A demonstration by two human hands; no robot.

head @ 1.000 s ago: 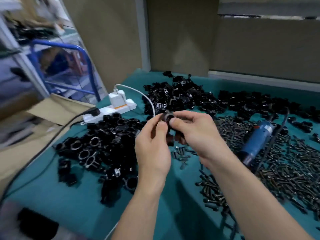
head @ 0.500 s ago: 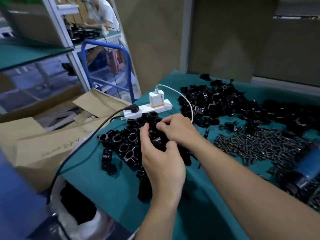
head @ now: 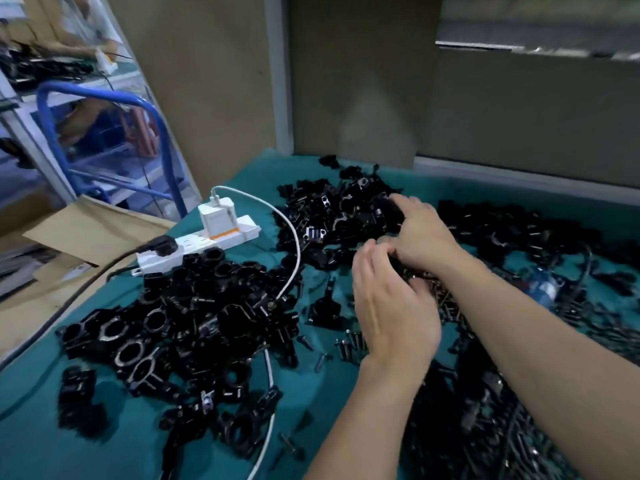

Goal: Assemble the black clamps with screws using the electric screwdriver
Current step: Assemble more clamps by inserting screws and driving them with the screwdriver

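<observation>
Counting two hands | right hand (head: 422,233) at far clamp pile (head: 332,216) | left hand (head: 394,306) beside | grips: cannot tell | one screwdriver (head: 543,289)

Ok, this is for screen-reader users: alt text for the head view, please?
Over a teal table, the right hand reaches into a far pile of black clamps while the left hand hovers beside it above loose screws. A nearer clamp pile and a white power strip lie on the left; a blurred blue electric screwdriver lies right.
</observation>
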